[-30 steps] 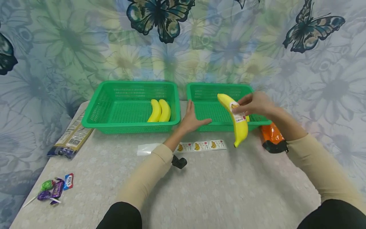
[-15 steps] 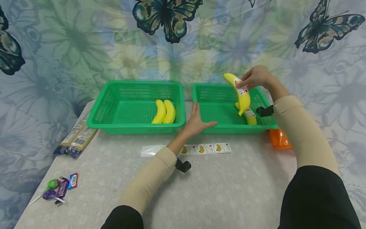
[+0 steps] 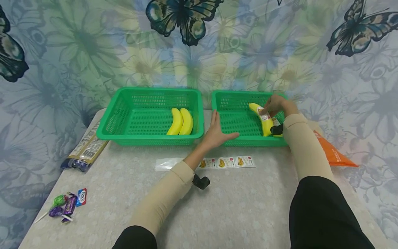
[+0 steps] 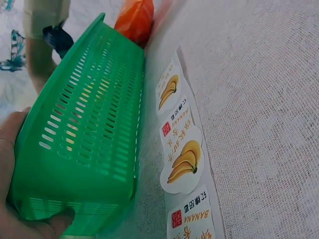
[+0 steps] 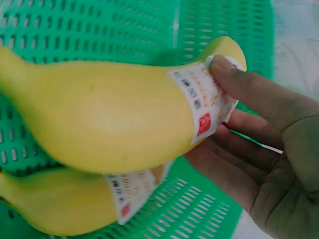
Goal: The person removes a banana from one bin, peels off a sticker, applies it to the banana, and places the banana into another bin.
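Observation:
My right hand (image 3: 278,104) pinches a yellow banana (image 3: 266,127) with a white label round its middle, low inside the right green basket (image 3: 245,142). In the right wrist view the thumb presses on the label (image 5: 199,97), and a second labelled banana (image 5: 65,201) lies just below, partly covered by the held one. Whether the held banana touches the basket floor I cannot tell. My left hand (image 3: 214,134) rests at this basket's near left corner, fingers straight and thumb spread along the wall. A strip of banana labels (image 3: 230,162) lies in front, partly behind the left wrist.
Two bananas without visible labels (image 3: 187,121) lie in the left green basket (image 3: 149,142). A gold-and-blue packet (image 3: 87,148) is at the table's left edge, with candies (image 3: 69,205) nearer. An orange bag (image 3: 335,152) lies right of the right basket.
My right hand has carried the labelled banana from in front of the right basket, up over its rim, then down inside beside the other banana. The left hand stays at the corner.

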`<control>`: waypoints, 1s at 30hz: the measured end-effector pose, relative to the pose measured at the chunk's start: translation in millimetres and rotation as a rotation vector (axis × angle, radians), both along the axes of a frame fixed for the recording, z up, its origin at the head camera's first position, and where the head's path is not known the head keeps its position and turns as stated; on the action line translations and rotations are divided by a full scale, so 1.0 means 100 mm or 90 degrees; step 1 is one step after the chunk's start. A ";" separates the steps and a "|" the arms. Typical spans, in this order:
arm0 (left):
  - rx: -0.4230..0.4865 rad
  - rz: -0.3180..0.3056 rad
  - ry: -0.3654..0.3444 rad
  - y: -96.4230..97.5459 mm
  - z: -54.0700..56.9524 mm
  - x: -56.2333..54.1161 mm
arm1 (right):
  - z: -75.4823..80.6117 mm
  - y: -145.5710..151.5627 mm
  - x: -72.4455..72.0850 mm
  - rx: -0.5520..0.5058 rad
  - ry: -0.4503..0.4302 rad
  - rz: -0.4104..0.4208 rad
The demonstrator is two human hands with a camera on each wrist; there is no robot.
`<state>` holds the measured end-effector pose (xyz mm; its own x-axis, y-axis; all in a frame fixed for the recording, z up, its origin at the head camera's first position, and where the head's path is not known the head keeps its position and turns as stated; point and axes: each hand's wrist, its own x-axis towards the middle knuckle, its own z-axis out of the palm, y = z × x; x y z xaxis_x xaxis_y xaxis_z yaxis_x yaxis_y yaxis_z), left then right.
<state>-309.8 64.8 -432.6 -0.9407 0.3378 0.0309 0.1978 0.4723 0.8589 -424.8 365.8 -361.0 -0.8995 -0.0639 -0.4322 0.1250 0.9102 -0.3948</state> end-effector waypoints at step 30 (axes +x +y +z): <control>0.020 -0.001 -0.003 -0.06 -0.02 0.02 | -0.19 -0.16 0.06 0.139 -0.016 0.011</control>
<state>-307.9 59.0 -435.0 -0.9405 0.3377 0.0374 0.1943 0.4444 0.8745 -418.7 349.8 -379.6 -0.8878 0.0184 -0.4599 0.1161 0.9758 -0.1850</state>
